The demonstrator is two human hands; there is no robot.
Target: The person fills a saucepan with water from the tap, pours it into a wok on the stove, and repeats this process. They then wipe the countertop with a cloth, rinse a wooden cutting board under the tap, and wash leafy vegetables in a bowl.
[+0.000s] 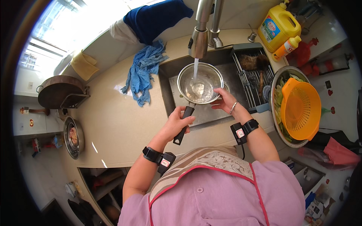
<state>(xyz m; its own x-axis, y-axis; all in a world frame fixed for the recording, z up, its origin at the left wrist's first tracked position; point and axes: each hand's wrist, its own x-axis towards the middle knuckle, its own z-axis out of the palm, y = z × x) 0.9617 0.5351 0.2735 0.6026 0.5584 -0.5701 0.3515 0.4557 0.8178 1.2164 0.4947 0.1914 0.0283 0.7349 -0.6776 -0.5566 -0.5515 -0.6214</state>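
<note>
A small metal saucepan [182, 86] with a black handle is held over the sink [211, 116], under a stream of water [195, 69] from the metal faucet [198, 42]. Water pools and glints on its bottom. My left hand [176, 122] is closed round the handle, thumb across its top. On the far side of the handle, my right hand [225, 101] pinches the pan's right rim, thumb over the edge and fingers at the outer wall.
A drying rack [247, 88] with a brush crosses the sink's right. Right of it, an orange colander [301, 109] rests in a metal basin [277, 77] of greens. Blue cloth [142, 71] lies left of the sink. Yellow jug [277, 28] stands behind; bowl [67, 139] sits far left.
</note>
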